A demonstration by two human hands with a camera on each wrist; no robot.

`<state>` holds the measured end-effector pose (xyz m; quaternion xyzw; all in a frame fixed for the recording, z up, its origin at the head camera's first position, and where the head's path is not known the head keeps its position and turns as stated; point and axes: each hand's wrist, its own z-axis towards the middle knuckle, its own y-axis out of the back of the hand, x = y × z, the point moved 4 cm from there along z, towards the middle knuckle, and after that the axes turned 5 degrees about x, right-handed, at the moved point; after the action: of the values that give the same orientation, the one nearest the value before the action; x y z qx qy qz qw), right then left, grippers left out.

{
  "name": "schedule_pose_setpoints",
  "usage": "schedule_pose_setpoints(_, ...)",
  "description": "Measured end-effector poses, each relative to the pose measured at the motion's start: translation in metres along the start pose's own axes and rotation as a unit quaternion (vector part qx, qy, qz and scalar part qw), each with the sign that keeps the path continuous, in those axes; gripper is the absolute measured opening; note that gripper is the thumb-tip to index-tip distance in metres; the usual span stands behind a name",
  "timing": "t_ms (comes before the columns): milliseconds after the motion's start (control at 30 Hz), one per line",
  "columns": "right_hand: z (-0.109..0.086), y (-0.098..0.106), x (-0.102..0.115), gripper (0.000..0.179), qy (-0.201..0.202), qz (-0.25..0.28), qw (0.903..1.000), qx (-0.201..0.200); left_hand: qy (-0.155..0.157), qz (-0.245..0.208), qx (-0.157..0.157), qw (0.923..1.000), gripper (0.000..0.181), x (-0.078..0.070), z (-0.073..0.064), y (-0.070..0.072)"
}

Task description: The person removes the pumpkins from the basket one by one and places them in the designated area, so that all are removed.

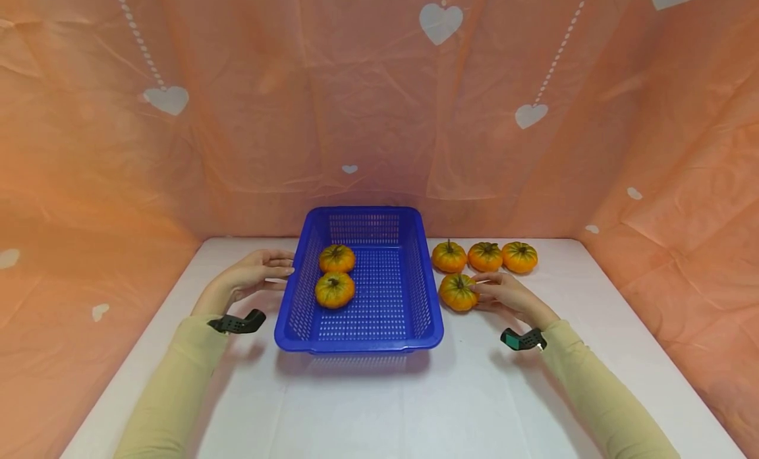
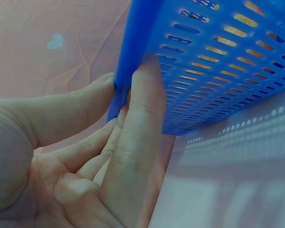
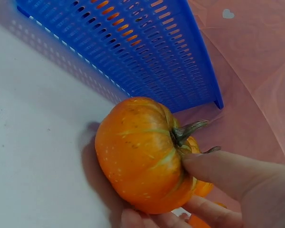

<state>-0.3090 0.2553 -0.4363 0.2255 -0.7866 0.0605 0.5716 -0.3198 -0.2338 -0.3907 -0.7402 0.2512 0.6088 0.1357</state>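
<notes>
A blue plastic basket with slotted walls stands on the table, two small orange pumpkins lying along its left side. My left hand grips the basket's left rim; in the left wrist view the thumb meets the rim's edge and the fingers lie under it, against the slotted wall. Just right of the basket, my right hand holds another pumpkin. Seen from the right wrist, its thumb presses near the stem of this pumpkin, and the other fingers curl round the lower side, partly hidden.
Three more pumpkins stand in a row behind the right hand: a left one, a middle one and a right one. A white cloth covers the table. Orange curtain with white hearts encloses the back and sides.
</notes>
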Motion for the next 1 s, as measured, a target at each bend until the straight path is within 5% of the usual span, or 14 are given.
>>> schedule_pose_setpoints(433,-0.010,0.009,0.017,0.051,0.020,-0.070,0.9973,0.005,0.002,0.006,0.003,1.0000,0.057,-0.001,0.001,-0.001)
schedule_pose_setpoints(1000,-0.026,0.012,0.084,0.055,0.087,-0.085,0.9925,0.017,0.008,0.020,-0.007,0.9997,0.056,-0.002,0.000,0.001)
